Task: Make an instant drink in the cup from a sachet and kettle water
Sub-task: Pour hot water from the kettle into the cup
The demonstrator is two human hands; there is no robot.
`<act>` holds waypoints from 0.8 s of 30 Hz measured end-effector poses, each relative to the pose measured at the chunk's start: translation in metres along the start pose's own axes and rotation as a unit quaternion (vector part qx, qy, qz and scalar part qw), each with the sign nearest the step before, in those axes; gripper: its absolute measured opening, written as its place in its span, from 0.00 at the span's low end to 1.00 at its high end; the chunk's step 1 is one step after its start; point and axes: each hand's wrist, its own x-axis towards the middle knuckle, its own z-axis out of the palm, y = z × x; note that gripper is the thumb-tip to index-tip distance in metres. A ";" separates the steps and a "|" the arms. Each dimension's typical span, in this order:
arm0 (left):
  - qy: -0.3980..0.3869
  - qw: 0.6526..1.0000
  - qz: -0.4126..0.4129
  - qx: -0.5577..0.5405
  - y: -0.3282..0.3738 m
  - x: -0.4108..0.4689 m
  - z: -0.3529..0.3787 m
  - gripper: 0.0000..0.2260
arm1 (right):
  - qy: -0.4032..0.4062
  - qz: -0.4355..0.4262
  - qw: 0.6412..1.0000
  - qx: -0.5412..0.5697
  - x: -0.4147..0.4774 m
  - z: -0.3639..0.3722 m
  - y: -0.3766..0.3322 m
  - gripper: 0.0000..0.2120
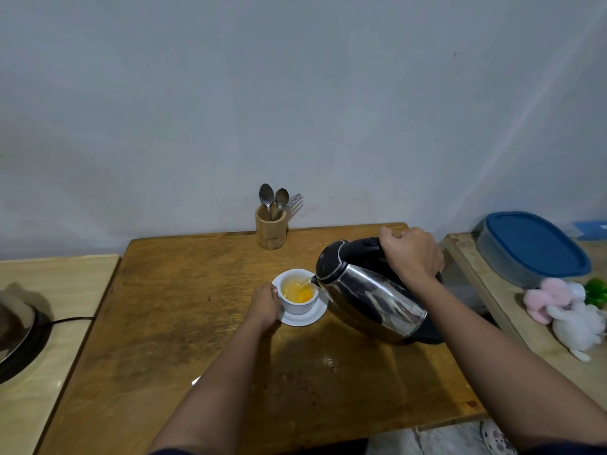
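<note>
A white cup stands on a white saucer in the middle of the wooden table. Orange-yellow liquid with undissolved powder fills part of the cup. My left hand grips the cup's left side. My right hand is closed on the black handle of a steel kettle, which is tilted left with its spout over the cup's rim. A thin stream of water runs from the spout into the cup. No sachet is clearly in view; a small white edge shows beside my left forearm.
A wooden holder with spoons and a fork stands at the table's back edge. A second table on the left carries a dark appliance with a cord. On the right shelf lie a blue-lidded container and plush toys.
</note>
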 end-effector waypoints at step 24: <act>-0.027 1.000 -0.003 0.013 0.009 -0.003 -0.008 0.10 | -0.001 0.004 1.000 -0.003 -0.003 0.001 -0.002 0.19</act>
